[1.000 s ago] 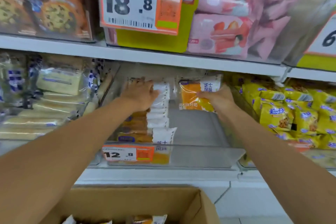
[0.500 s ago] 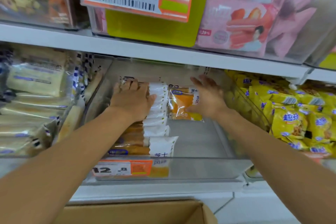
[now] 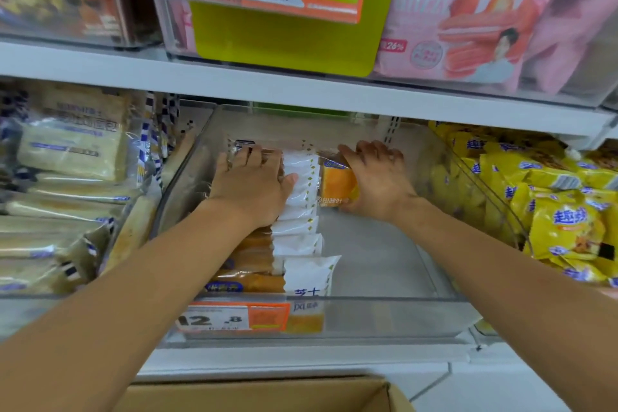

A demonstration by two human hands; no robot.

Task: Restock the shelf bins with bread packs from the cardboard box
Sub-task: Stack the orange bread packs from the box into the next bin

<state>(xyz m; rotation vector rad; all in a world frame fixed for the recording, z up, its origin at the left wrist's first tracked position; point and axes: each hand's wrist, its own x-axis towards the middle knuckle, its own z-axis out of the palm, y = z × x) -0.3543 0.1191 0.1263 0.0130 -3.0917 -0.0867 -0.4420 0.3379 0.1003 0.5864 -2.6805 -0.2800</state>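
A clear plastic shelf bin (image 3: 384, 314) holds a row of orange and white bread packs (image 3: 294, 244) standing along its left side. My left hand (image 3: 252, 186) rests flat on the back of that row, fingers straight. At the bin's back, just right of the row, stands a single orange bread pack (image 3: 336, 182). My right hand (image 3: 378, 177) holds it, fingers over its top and thumb low at its front. The cardboard box (image 3: 261, 393) shows only its top rim at the bottom edge; its contents are out of view.
The bin's right half has a bare grey floor (image 3: 371, 257). Pale bread packs (image 3: 67, 157) fill the bin to the left, yellow snack bags (image 3: 561, 217) the one to the right. A white shelf (image 3: 301, 84) with pink packs (image 3: 468, 27) hangs close above. An orange price tag (image 3: 234, 316) fronts the bin.
My right hand has carried the orange pack deeper into the bin and stood it beside the row. The left hand stayed on the row. The view has tilted toward the shelf.
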